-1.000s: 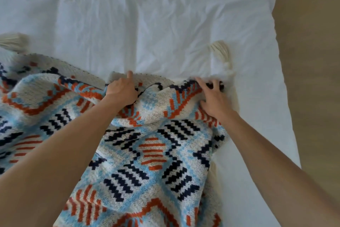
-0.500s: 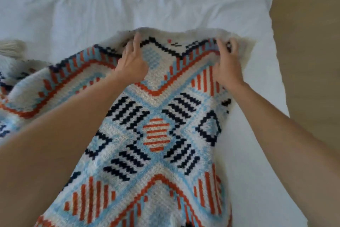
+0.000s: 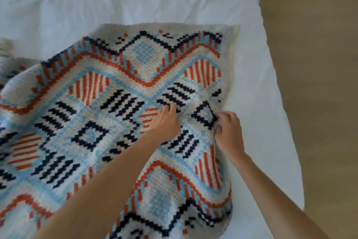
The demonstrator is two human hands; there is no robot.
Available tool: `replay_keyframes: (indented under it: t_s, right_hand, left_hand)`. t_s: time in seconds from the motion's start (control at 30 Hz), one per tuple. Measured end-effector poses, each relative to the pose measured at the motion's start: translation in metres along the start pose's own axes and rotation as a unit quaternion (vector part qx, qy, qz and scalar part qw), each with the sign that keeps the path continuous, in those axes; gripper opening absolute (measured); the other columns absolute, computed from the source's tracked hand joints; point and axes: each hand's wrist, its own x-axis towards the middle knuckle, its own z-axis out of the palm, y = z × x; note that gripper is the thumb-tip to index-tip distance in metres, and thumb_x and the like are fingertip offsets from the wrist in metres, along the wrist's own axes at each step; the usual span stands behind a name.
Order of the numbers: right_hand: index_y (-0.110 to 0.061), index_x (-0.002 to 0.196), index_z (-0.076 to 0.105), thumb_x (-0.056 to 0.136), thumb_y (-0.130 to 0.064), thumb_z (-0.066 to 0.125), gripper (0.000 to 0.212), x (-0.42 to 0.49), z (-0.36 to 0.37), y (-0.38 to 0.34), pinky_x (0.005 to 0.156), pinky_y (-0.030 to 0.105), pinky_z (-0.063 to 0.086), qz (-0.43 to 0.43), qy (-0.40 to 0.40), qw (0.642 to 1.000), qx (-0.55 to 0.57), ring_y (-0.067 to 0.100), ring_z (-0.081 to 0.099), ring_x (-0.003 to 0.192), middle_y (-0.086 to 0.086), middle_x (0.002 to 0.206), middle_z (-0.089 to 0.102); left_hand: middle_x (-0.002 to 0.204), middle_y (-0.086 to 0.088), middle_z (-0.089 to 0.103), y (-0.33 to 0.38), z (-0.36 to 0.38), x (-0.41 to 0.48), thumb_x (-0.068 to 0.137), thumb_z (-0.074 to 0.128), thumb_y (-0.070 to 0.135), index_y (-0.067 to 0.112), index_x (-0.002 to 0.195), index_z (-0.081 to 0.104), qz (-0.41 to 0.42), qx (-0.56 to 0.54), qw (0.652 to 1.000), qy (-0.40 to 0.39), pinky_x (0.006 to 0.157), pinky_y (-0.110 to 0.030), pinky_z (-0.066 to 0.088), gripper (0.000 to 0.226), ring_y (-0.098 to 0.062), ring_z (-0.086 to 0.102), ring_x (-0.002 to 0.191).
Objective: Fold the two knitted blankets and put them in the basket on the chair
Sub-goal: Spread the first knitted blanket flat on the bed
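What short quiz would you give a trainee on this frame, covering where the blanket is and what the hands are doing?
1. True or false: the knitted blanket is already folded small and sitting in a basket.
2. Multiple choice: where is the right hand? A) at the blanket's right edge, B) at its far left corner, C) on the floor.
3. Short answer: which hand is nearer the middle of the blanket?

Key
1. False: it lies spread out on the white bed.
2. A.
3. The left hand.
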Motion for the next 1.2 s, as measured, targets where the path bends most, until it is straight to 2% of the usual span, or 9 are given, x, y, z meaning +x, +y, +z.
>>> replay_keyframes:
  t_s: [0.2, 0.3, 0.37, 0.5, 0.6, 0.73, 0.9, 1.03, 1.2]
  right_hand:
    - [-0.015, 0.131, 0.046, 0.090, -0.041, 0.055, 0.050, -0.089, 0.011, 0.032, 0.094, 0.039, 0.047, 0.098, -0.116, 0.988, 0.027, 0.022, 0.057, 0.112, 0.004, 0.123, 0.058]
    - [-0.016, 0.118, 0.051, 0.095, -0.032, 0.049, 0.028, -0.117, 0.015, 0.025, 0.077, 0.027, 0.050, 0.101, -0.114, 0.984, 0.095, 0.019, 0.064, 0.096, 0.001, 0.104, 0.066]
    - [-0.013, 0.112, 0.050, 0.093, -0.016, 0.050, 0.019, -0.131, 0.017, 0.024, 0.071, 0.028, 0.047, 0.087, -0.077, 0.989, 0.089, 0.022, 0.064, 0.089, 0.004, 0.097, 0.065]
    - [-0.013, 0.101, 0.050, 0.092, -0.013, 0.052, 0.009, -0.155, -0.004, 0.049, 0.061, 0.030, 0.044, 0.142, 0.091, 0.982, 0.088, 0.020, 0.061, 0.076, 0.001, 0.088, 0.061]
    - [-0.012, 0.089, 0.048, 0.091, -0.025, 0.057, 0.016, -0.172, -0.021, 0.077, 0.053, 0.029, 0.040, 0.191, 0.173, 0.961, 0.103, 0.020, 0.056, 0.064, 0.003, 0.081, 0.054]
    - [-0.012, 0.087, 0.055, 0.085, -0.049, 0.052, 0.037, -0.190, -0.015, 0.102, 0.067, 0.031, 0.046, 0.123, 0.053, 0.988, 0.079, 0.017, 0.052, 0.080, -0.001, 0.088, 0.052]
    - [-0.019, 0.081, 0.038, 0.079, -0.016, 0.053, 0.015, -0.204, -0.006, 0.108, 0.083, 0.033, 0.039, 0.022, -0.081, 0.996, -0.024, 0.021, 0.052, 0.079, -0.007, 0.075, 0.042]
    - [-0.012, 0.084, 0.048, 0.079, -0.008, 0.057, 0.010, -0.215, -0.004, 0.105, 0.048, 0.024, 0.031, 0.006, -0.056, 0.998, -0.019, 0.019, 0.040, 0.048, -0.007, 0.057, 0.035]
    - [-0.013, 0.076, 0.040, 0.088, -0.030, 0.049, 0.022, -0.231, -0.004, 0.107, 0.052, 0.031, 0.028, 0.013, -0.084, 0.996, 0.009, 0.024, 0.043, 0.054, -0.003, 0.059, 0.042]
  left_hand:
    - [0.122, -0.011, 0.044, 0.045, 0.037, -0.038, 0.101, 0.032, 0.030, 0.010, 0.130, 0.036, 0.045, -0.008, 0.998, 0.049, 0.072, -0.030, 0.045, 0.035, -0.022, 0.048, 0.099]
    - [0.119, -0.012, 0.048, 0.067, 0.052, -0.056, 0.095, 0.043, 0.025, 0.010, 0.124, 0.045, 0.192, 0.097, 0.959, 0.184, 0.078, -0.034, 0.051, 0.033, -0.026, 0.050, 0.102]
    - [0.126, -0.011, 0.046, 0.072, 0.065, -0.064, 0.091, 0.046, 0.022, 0.015, 0.124, 0.047, 0.247, 0.187, 0.939, 0.150, 0.092, -0.038, 0.046, 0.034, -0.029, 0.045, 0.115]
    - [0.138, -0.010, 0.034, 0.059, 0.079, -0.074, 0.094, 0.041, 0.021, 0.017, 0.135, 0.037, 0.128, 0.246, 0.960, 0.023, 0.111, -0.040, 0.027, 0.041, -0.029, 0.026, 0.133]
    - [0.142, -0.009, 0.028, 0.065, 0.089, -0.080, 0.090, 0.045, 0.018, 0.016, 0.139, 0.029, 0.144, 0.249, 0.957, 0.034, 0.110, -0.038, 0.028, 0.051, -0.028, 0.021, 0.136]
    - [0.141, -0.015, 0.028, 0.095, 0.101, -0.083, 0.085, 0.046, 0.012, 0.013, 0.136, 0.034, 0.129, 0.282, 0.949, 0.053, 0.109, -0.041, 0.028, 0.053, -0.033, 0.023, 0.134]
    - [0.132, -0.019, 0.041, 0.127, 0.118, -0.075, 0.098, 0.030, 0.024, 0.004, 0.129, 0.039, 0.121, 0.225, 0.967, -0.016, 0.104, -0.040, 0.037, 0.038, -0.031, 0.039, 0.121]
    - [0.127, -0.017, 0.047, 0.150, 0.131, -0.069, 0.098, 0.031, 0.042, 0.006, 0.127, 0.043, 0.044, 0.099, 0.992, -0.059, 0.091, -0.043, 0.048, 0.048, -0.030, 0.051, 0.111]
    - [0.126, -0.011, 0.052, 0.169, 0.146, -0.066, 0.091, 0.046, 0.033, 0.008, 0.135, 0.036, -0.059, 0.115, 0.989, -0.072, 0.073, -0.035, 0.040, 0.051, -0.029, 0.056, 0.107]
